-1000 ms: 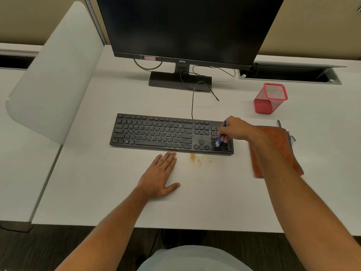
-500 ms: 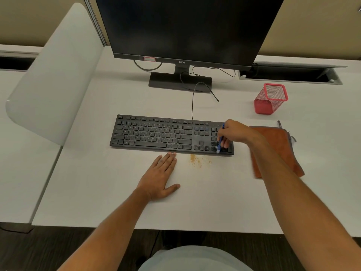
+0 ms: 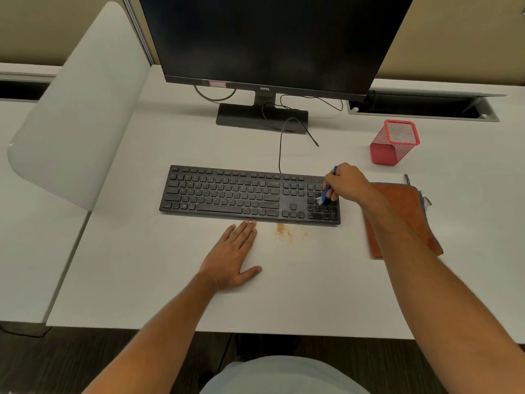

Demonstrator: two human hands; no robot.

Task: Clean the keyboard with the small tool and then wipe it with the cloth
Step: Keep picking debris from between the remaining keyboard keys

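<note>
Our right hand (image 3: 345, 183) has its fingers curled round a small blue-handled brush (image 3: 326, 189), whose pale bristles touch the keys of the number pad at the right end of the black keyboard (image 3: 241, 194); the blue handle slants up out of the top of the fist. Our left hand (image 3: 231, 258) lies flat on the white desk (image 3: 142, 265), fingers straight and together, thumb spread to the side, holding nothing, its fingertips just short of the keyboard's near edge. Just right of those fingertips, and below our right hand on the near side of the keyboard, we see a small scatter of brown crumbs (image 3: 287, 231) on the desk. The folded orange-brown cloth (image 3: 409, 206) lies just right of our right hand, partly under our right forearm, beside the keyboard's right end, with a grey edge along its far side. Beyond our right hand stands a red mesh pen holder (image 3: 393, 143), apart from the keyboard. Farther back, beyond the keyboard, a dark monitor (image 3: 272, 38) carries the name BenQ on its lower bezel and a small red-bordered label left of it, whose writing we cannot read. The letters on the keys are too small for us to make out. A black cable (image 3: 281, 143) runs from the keyboard's far edge towards the monitor stand.
</note>
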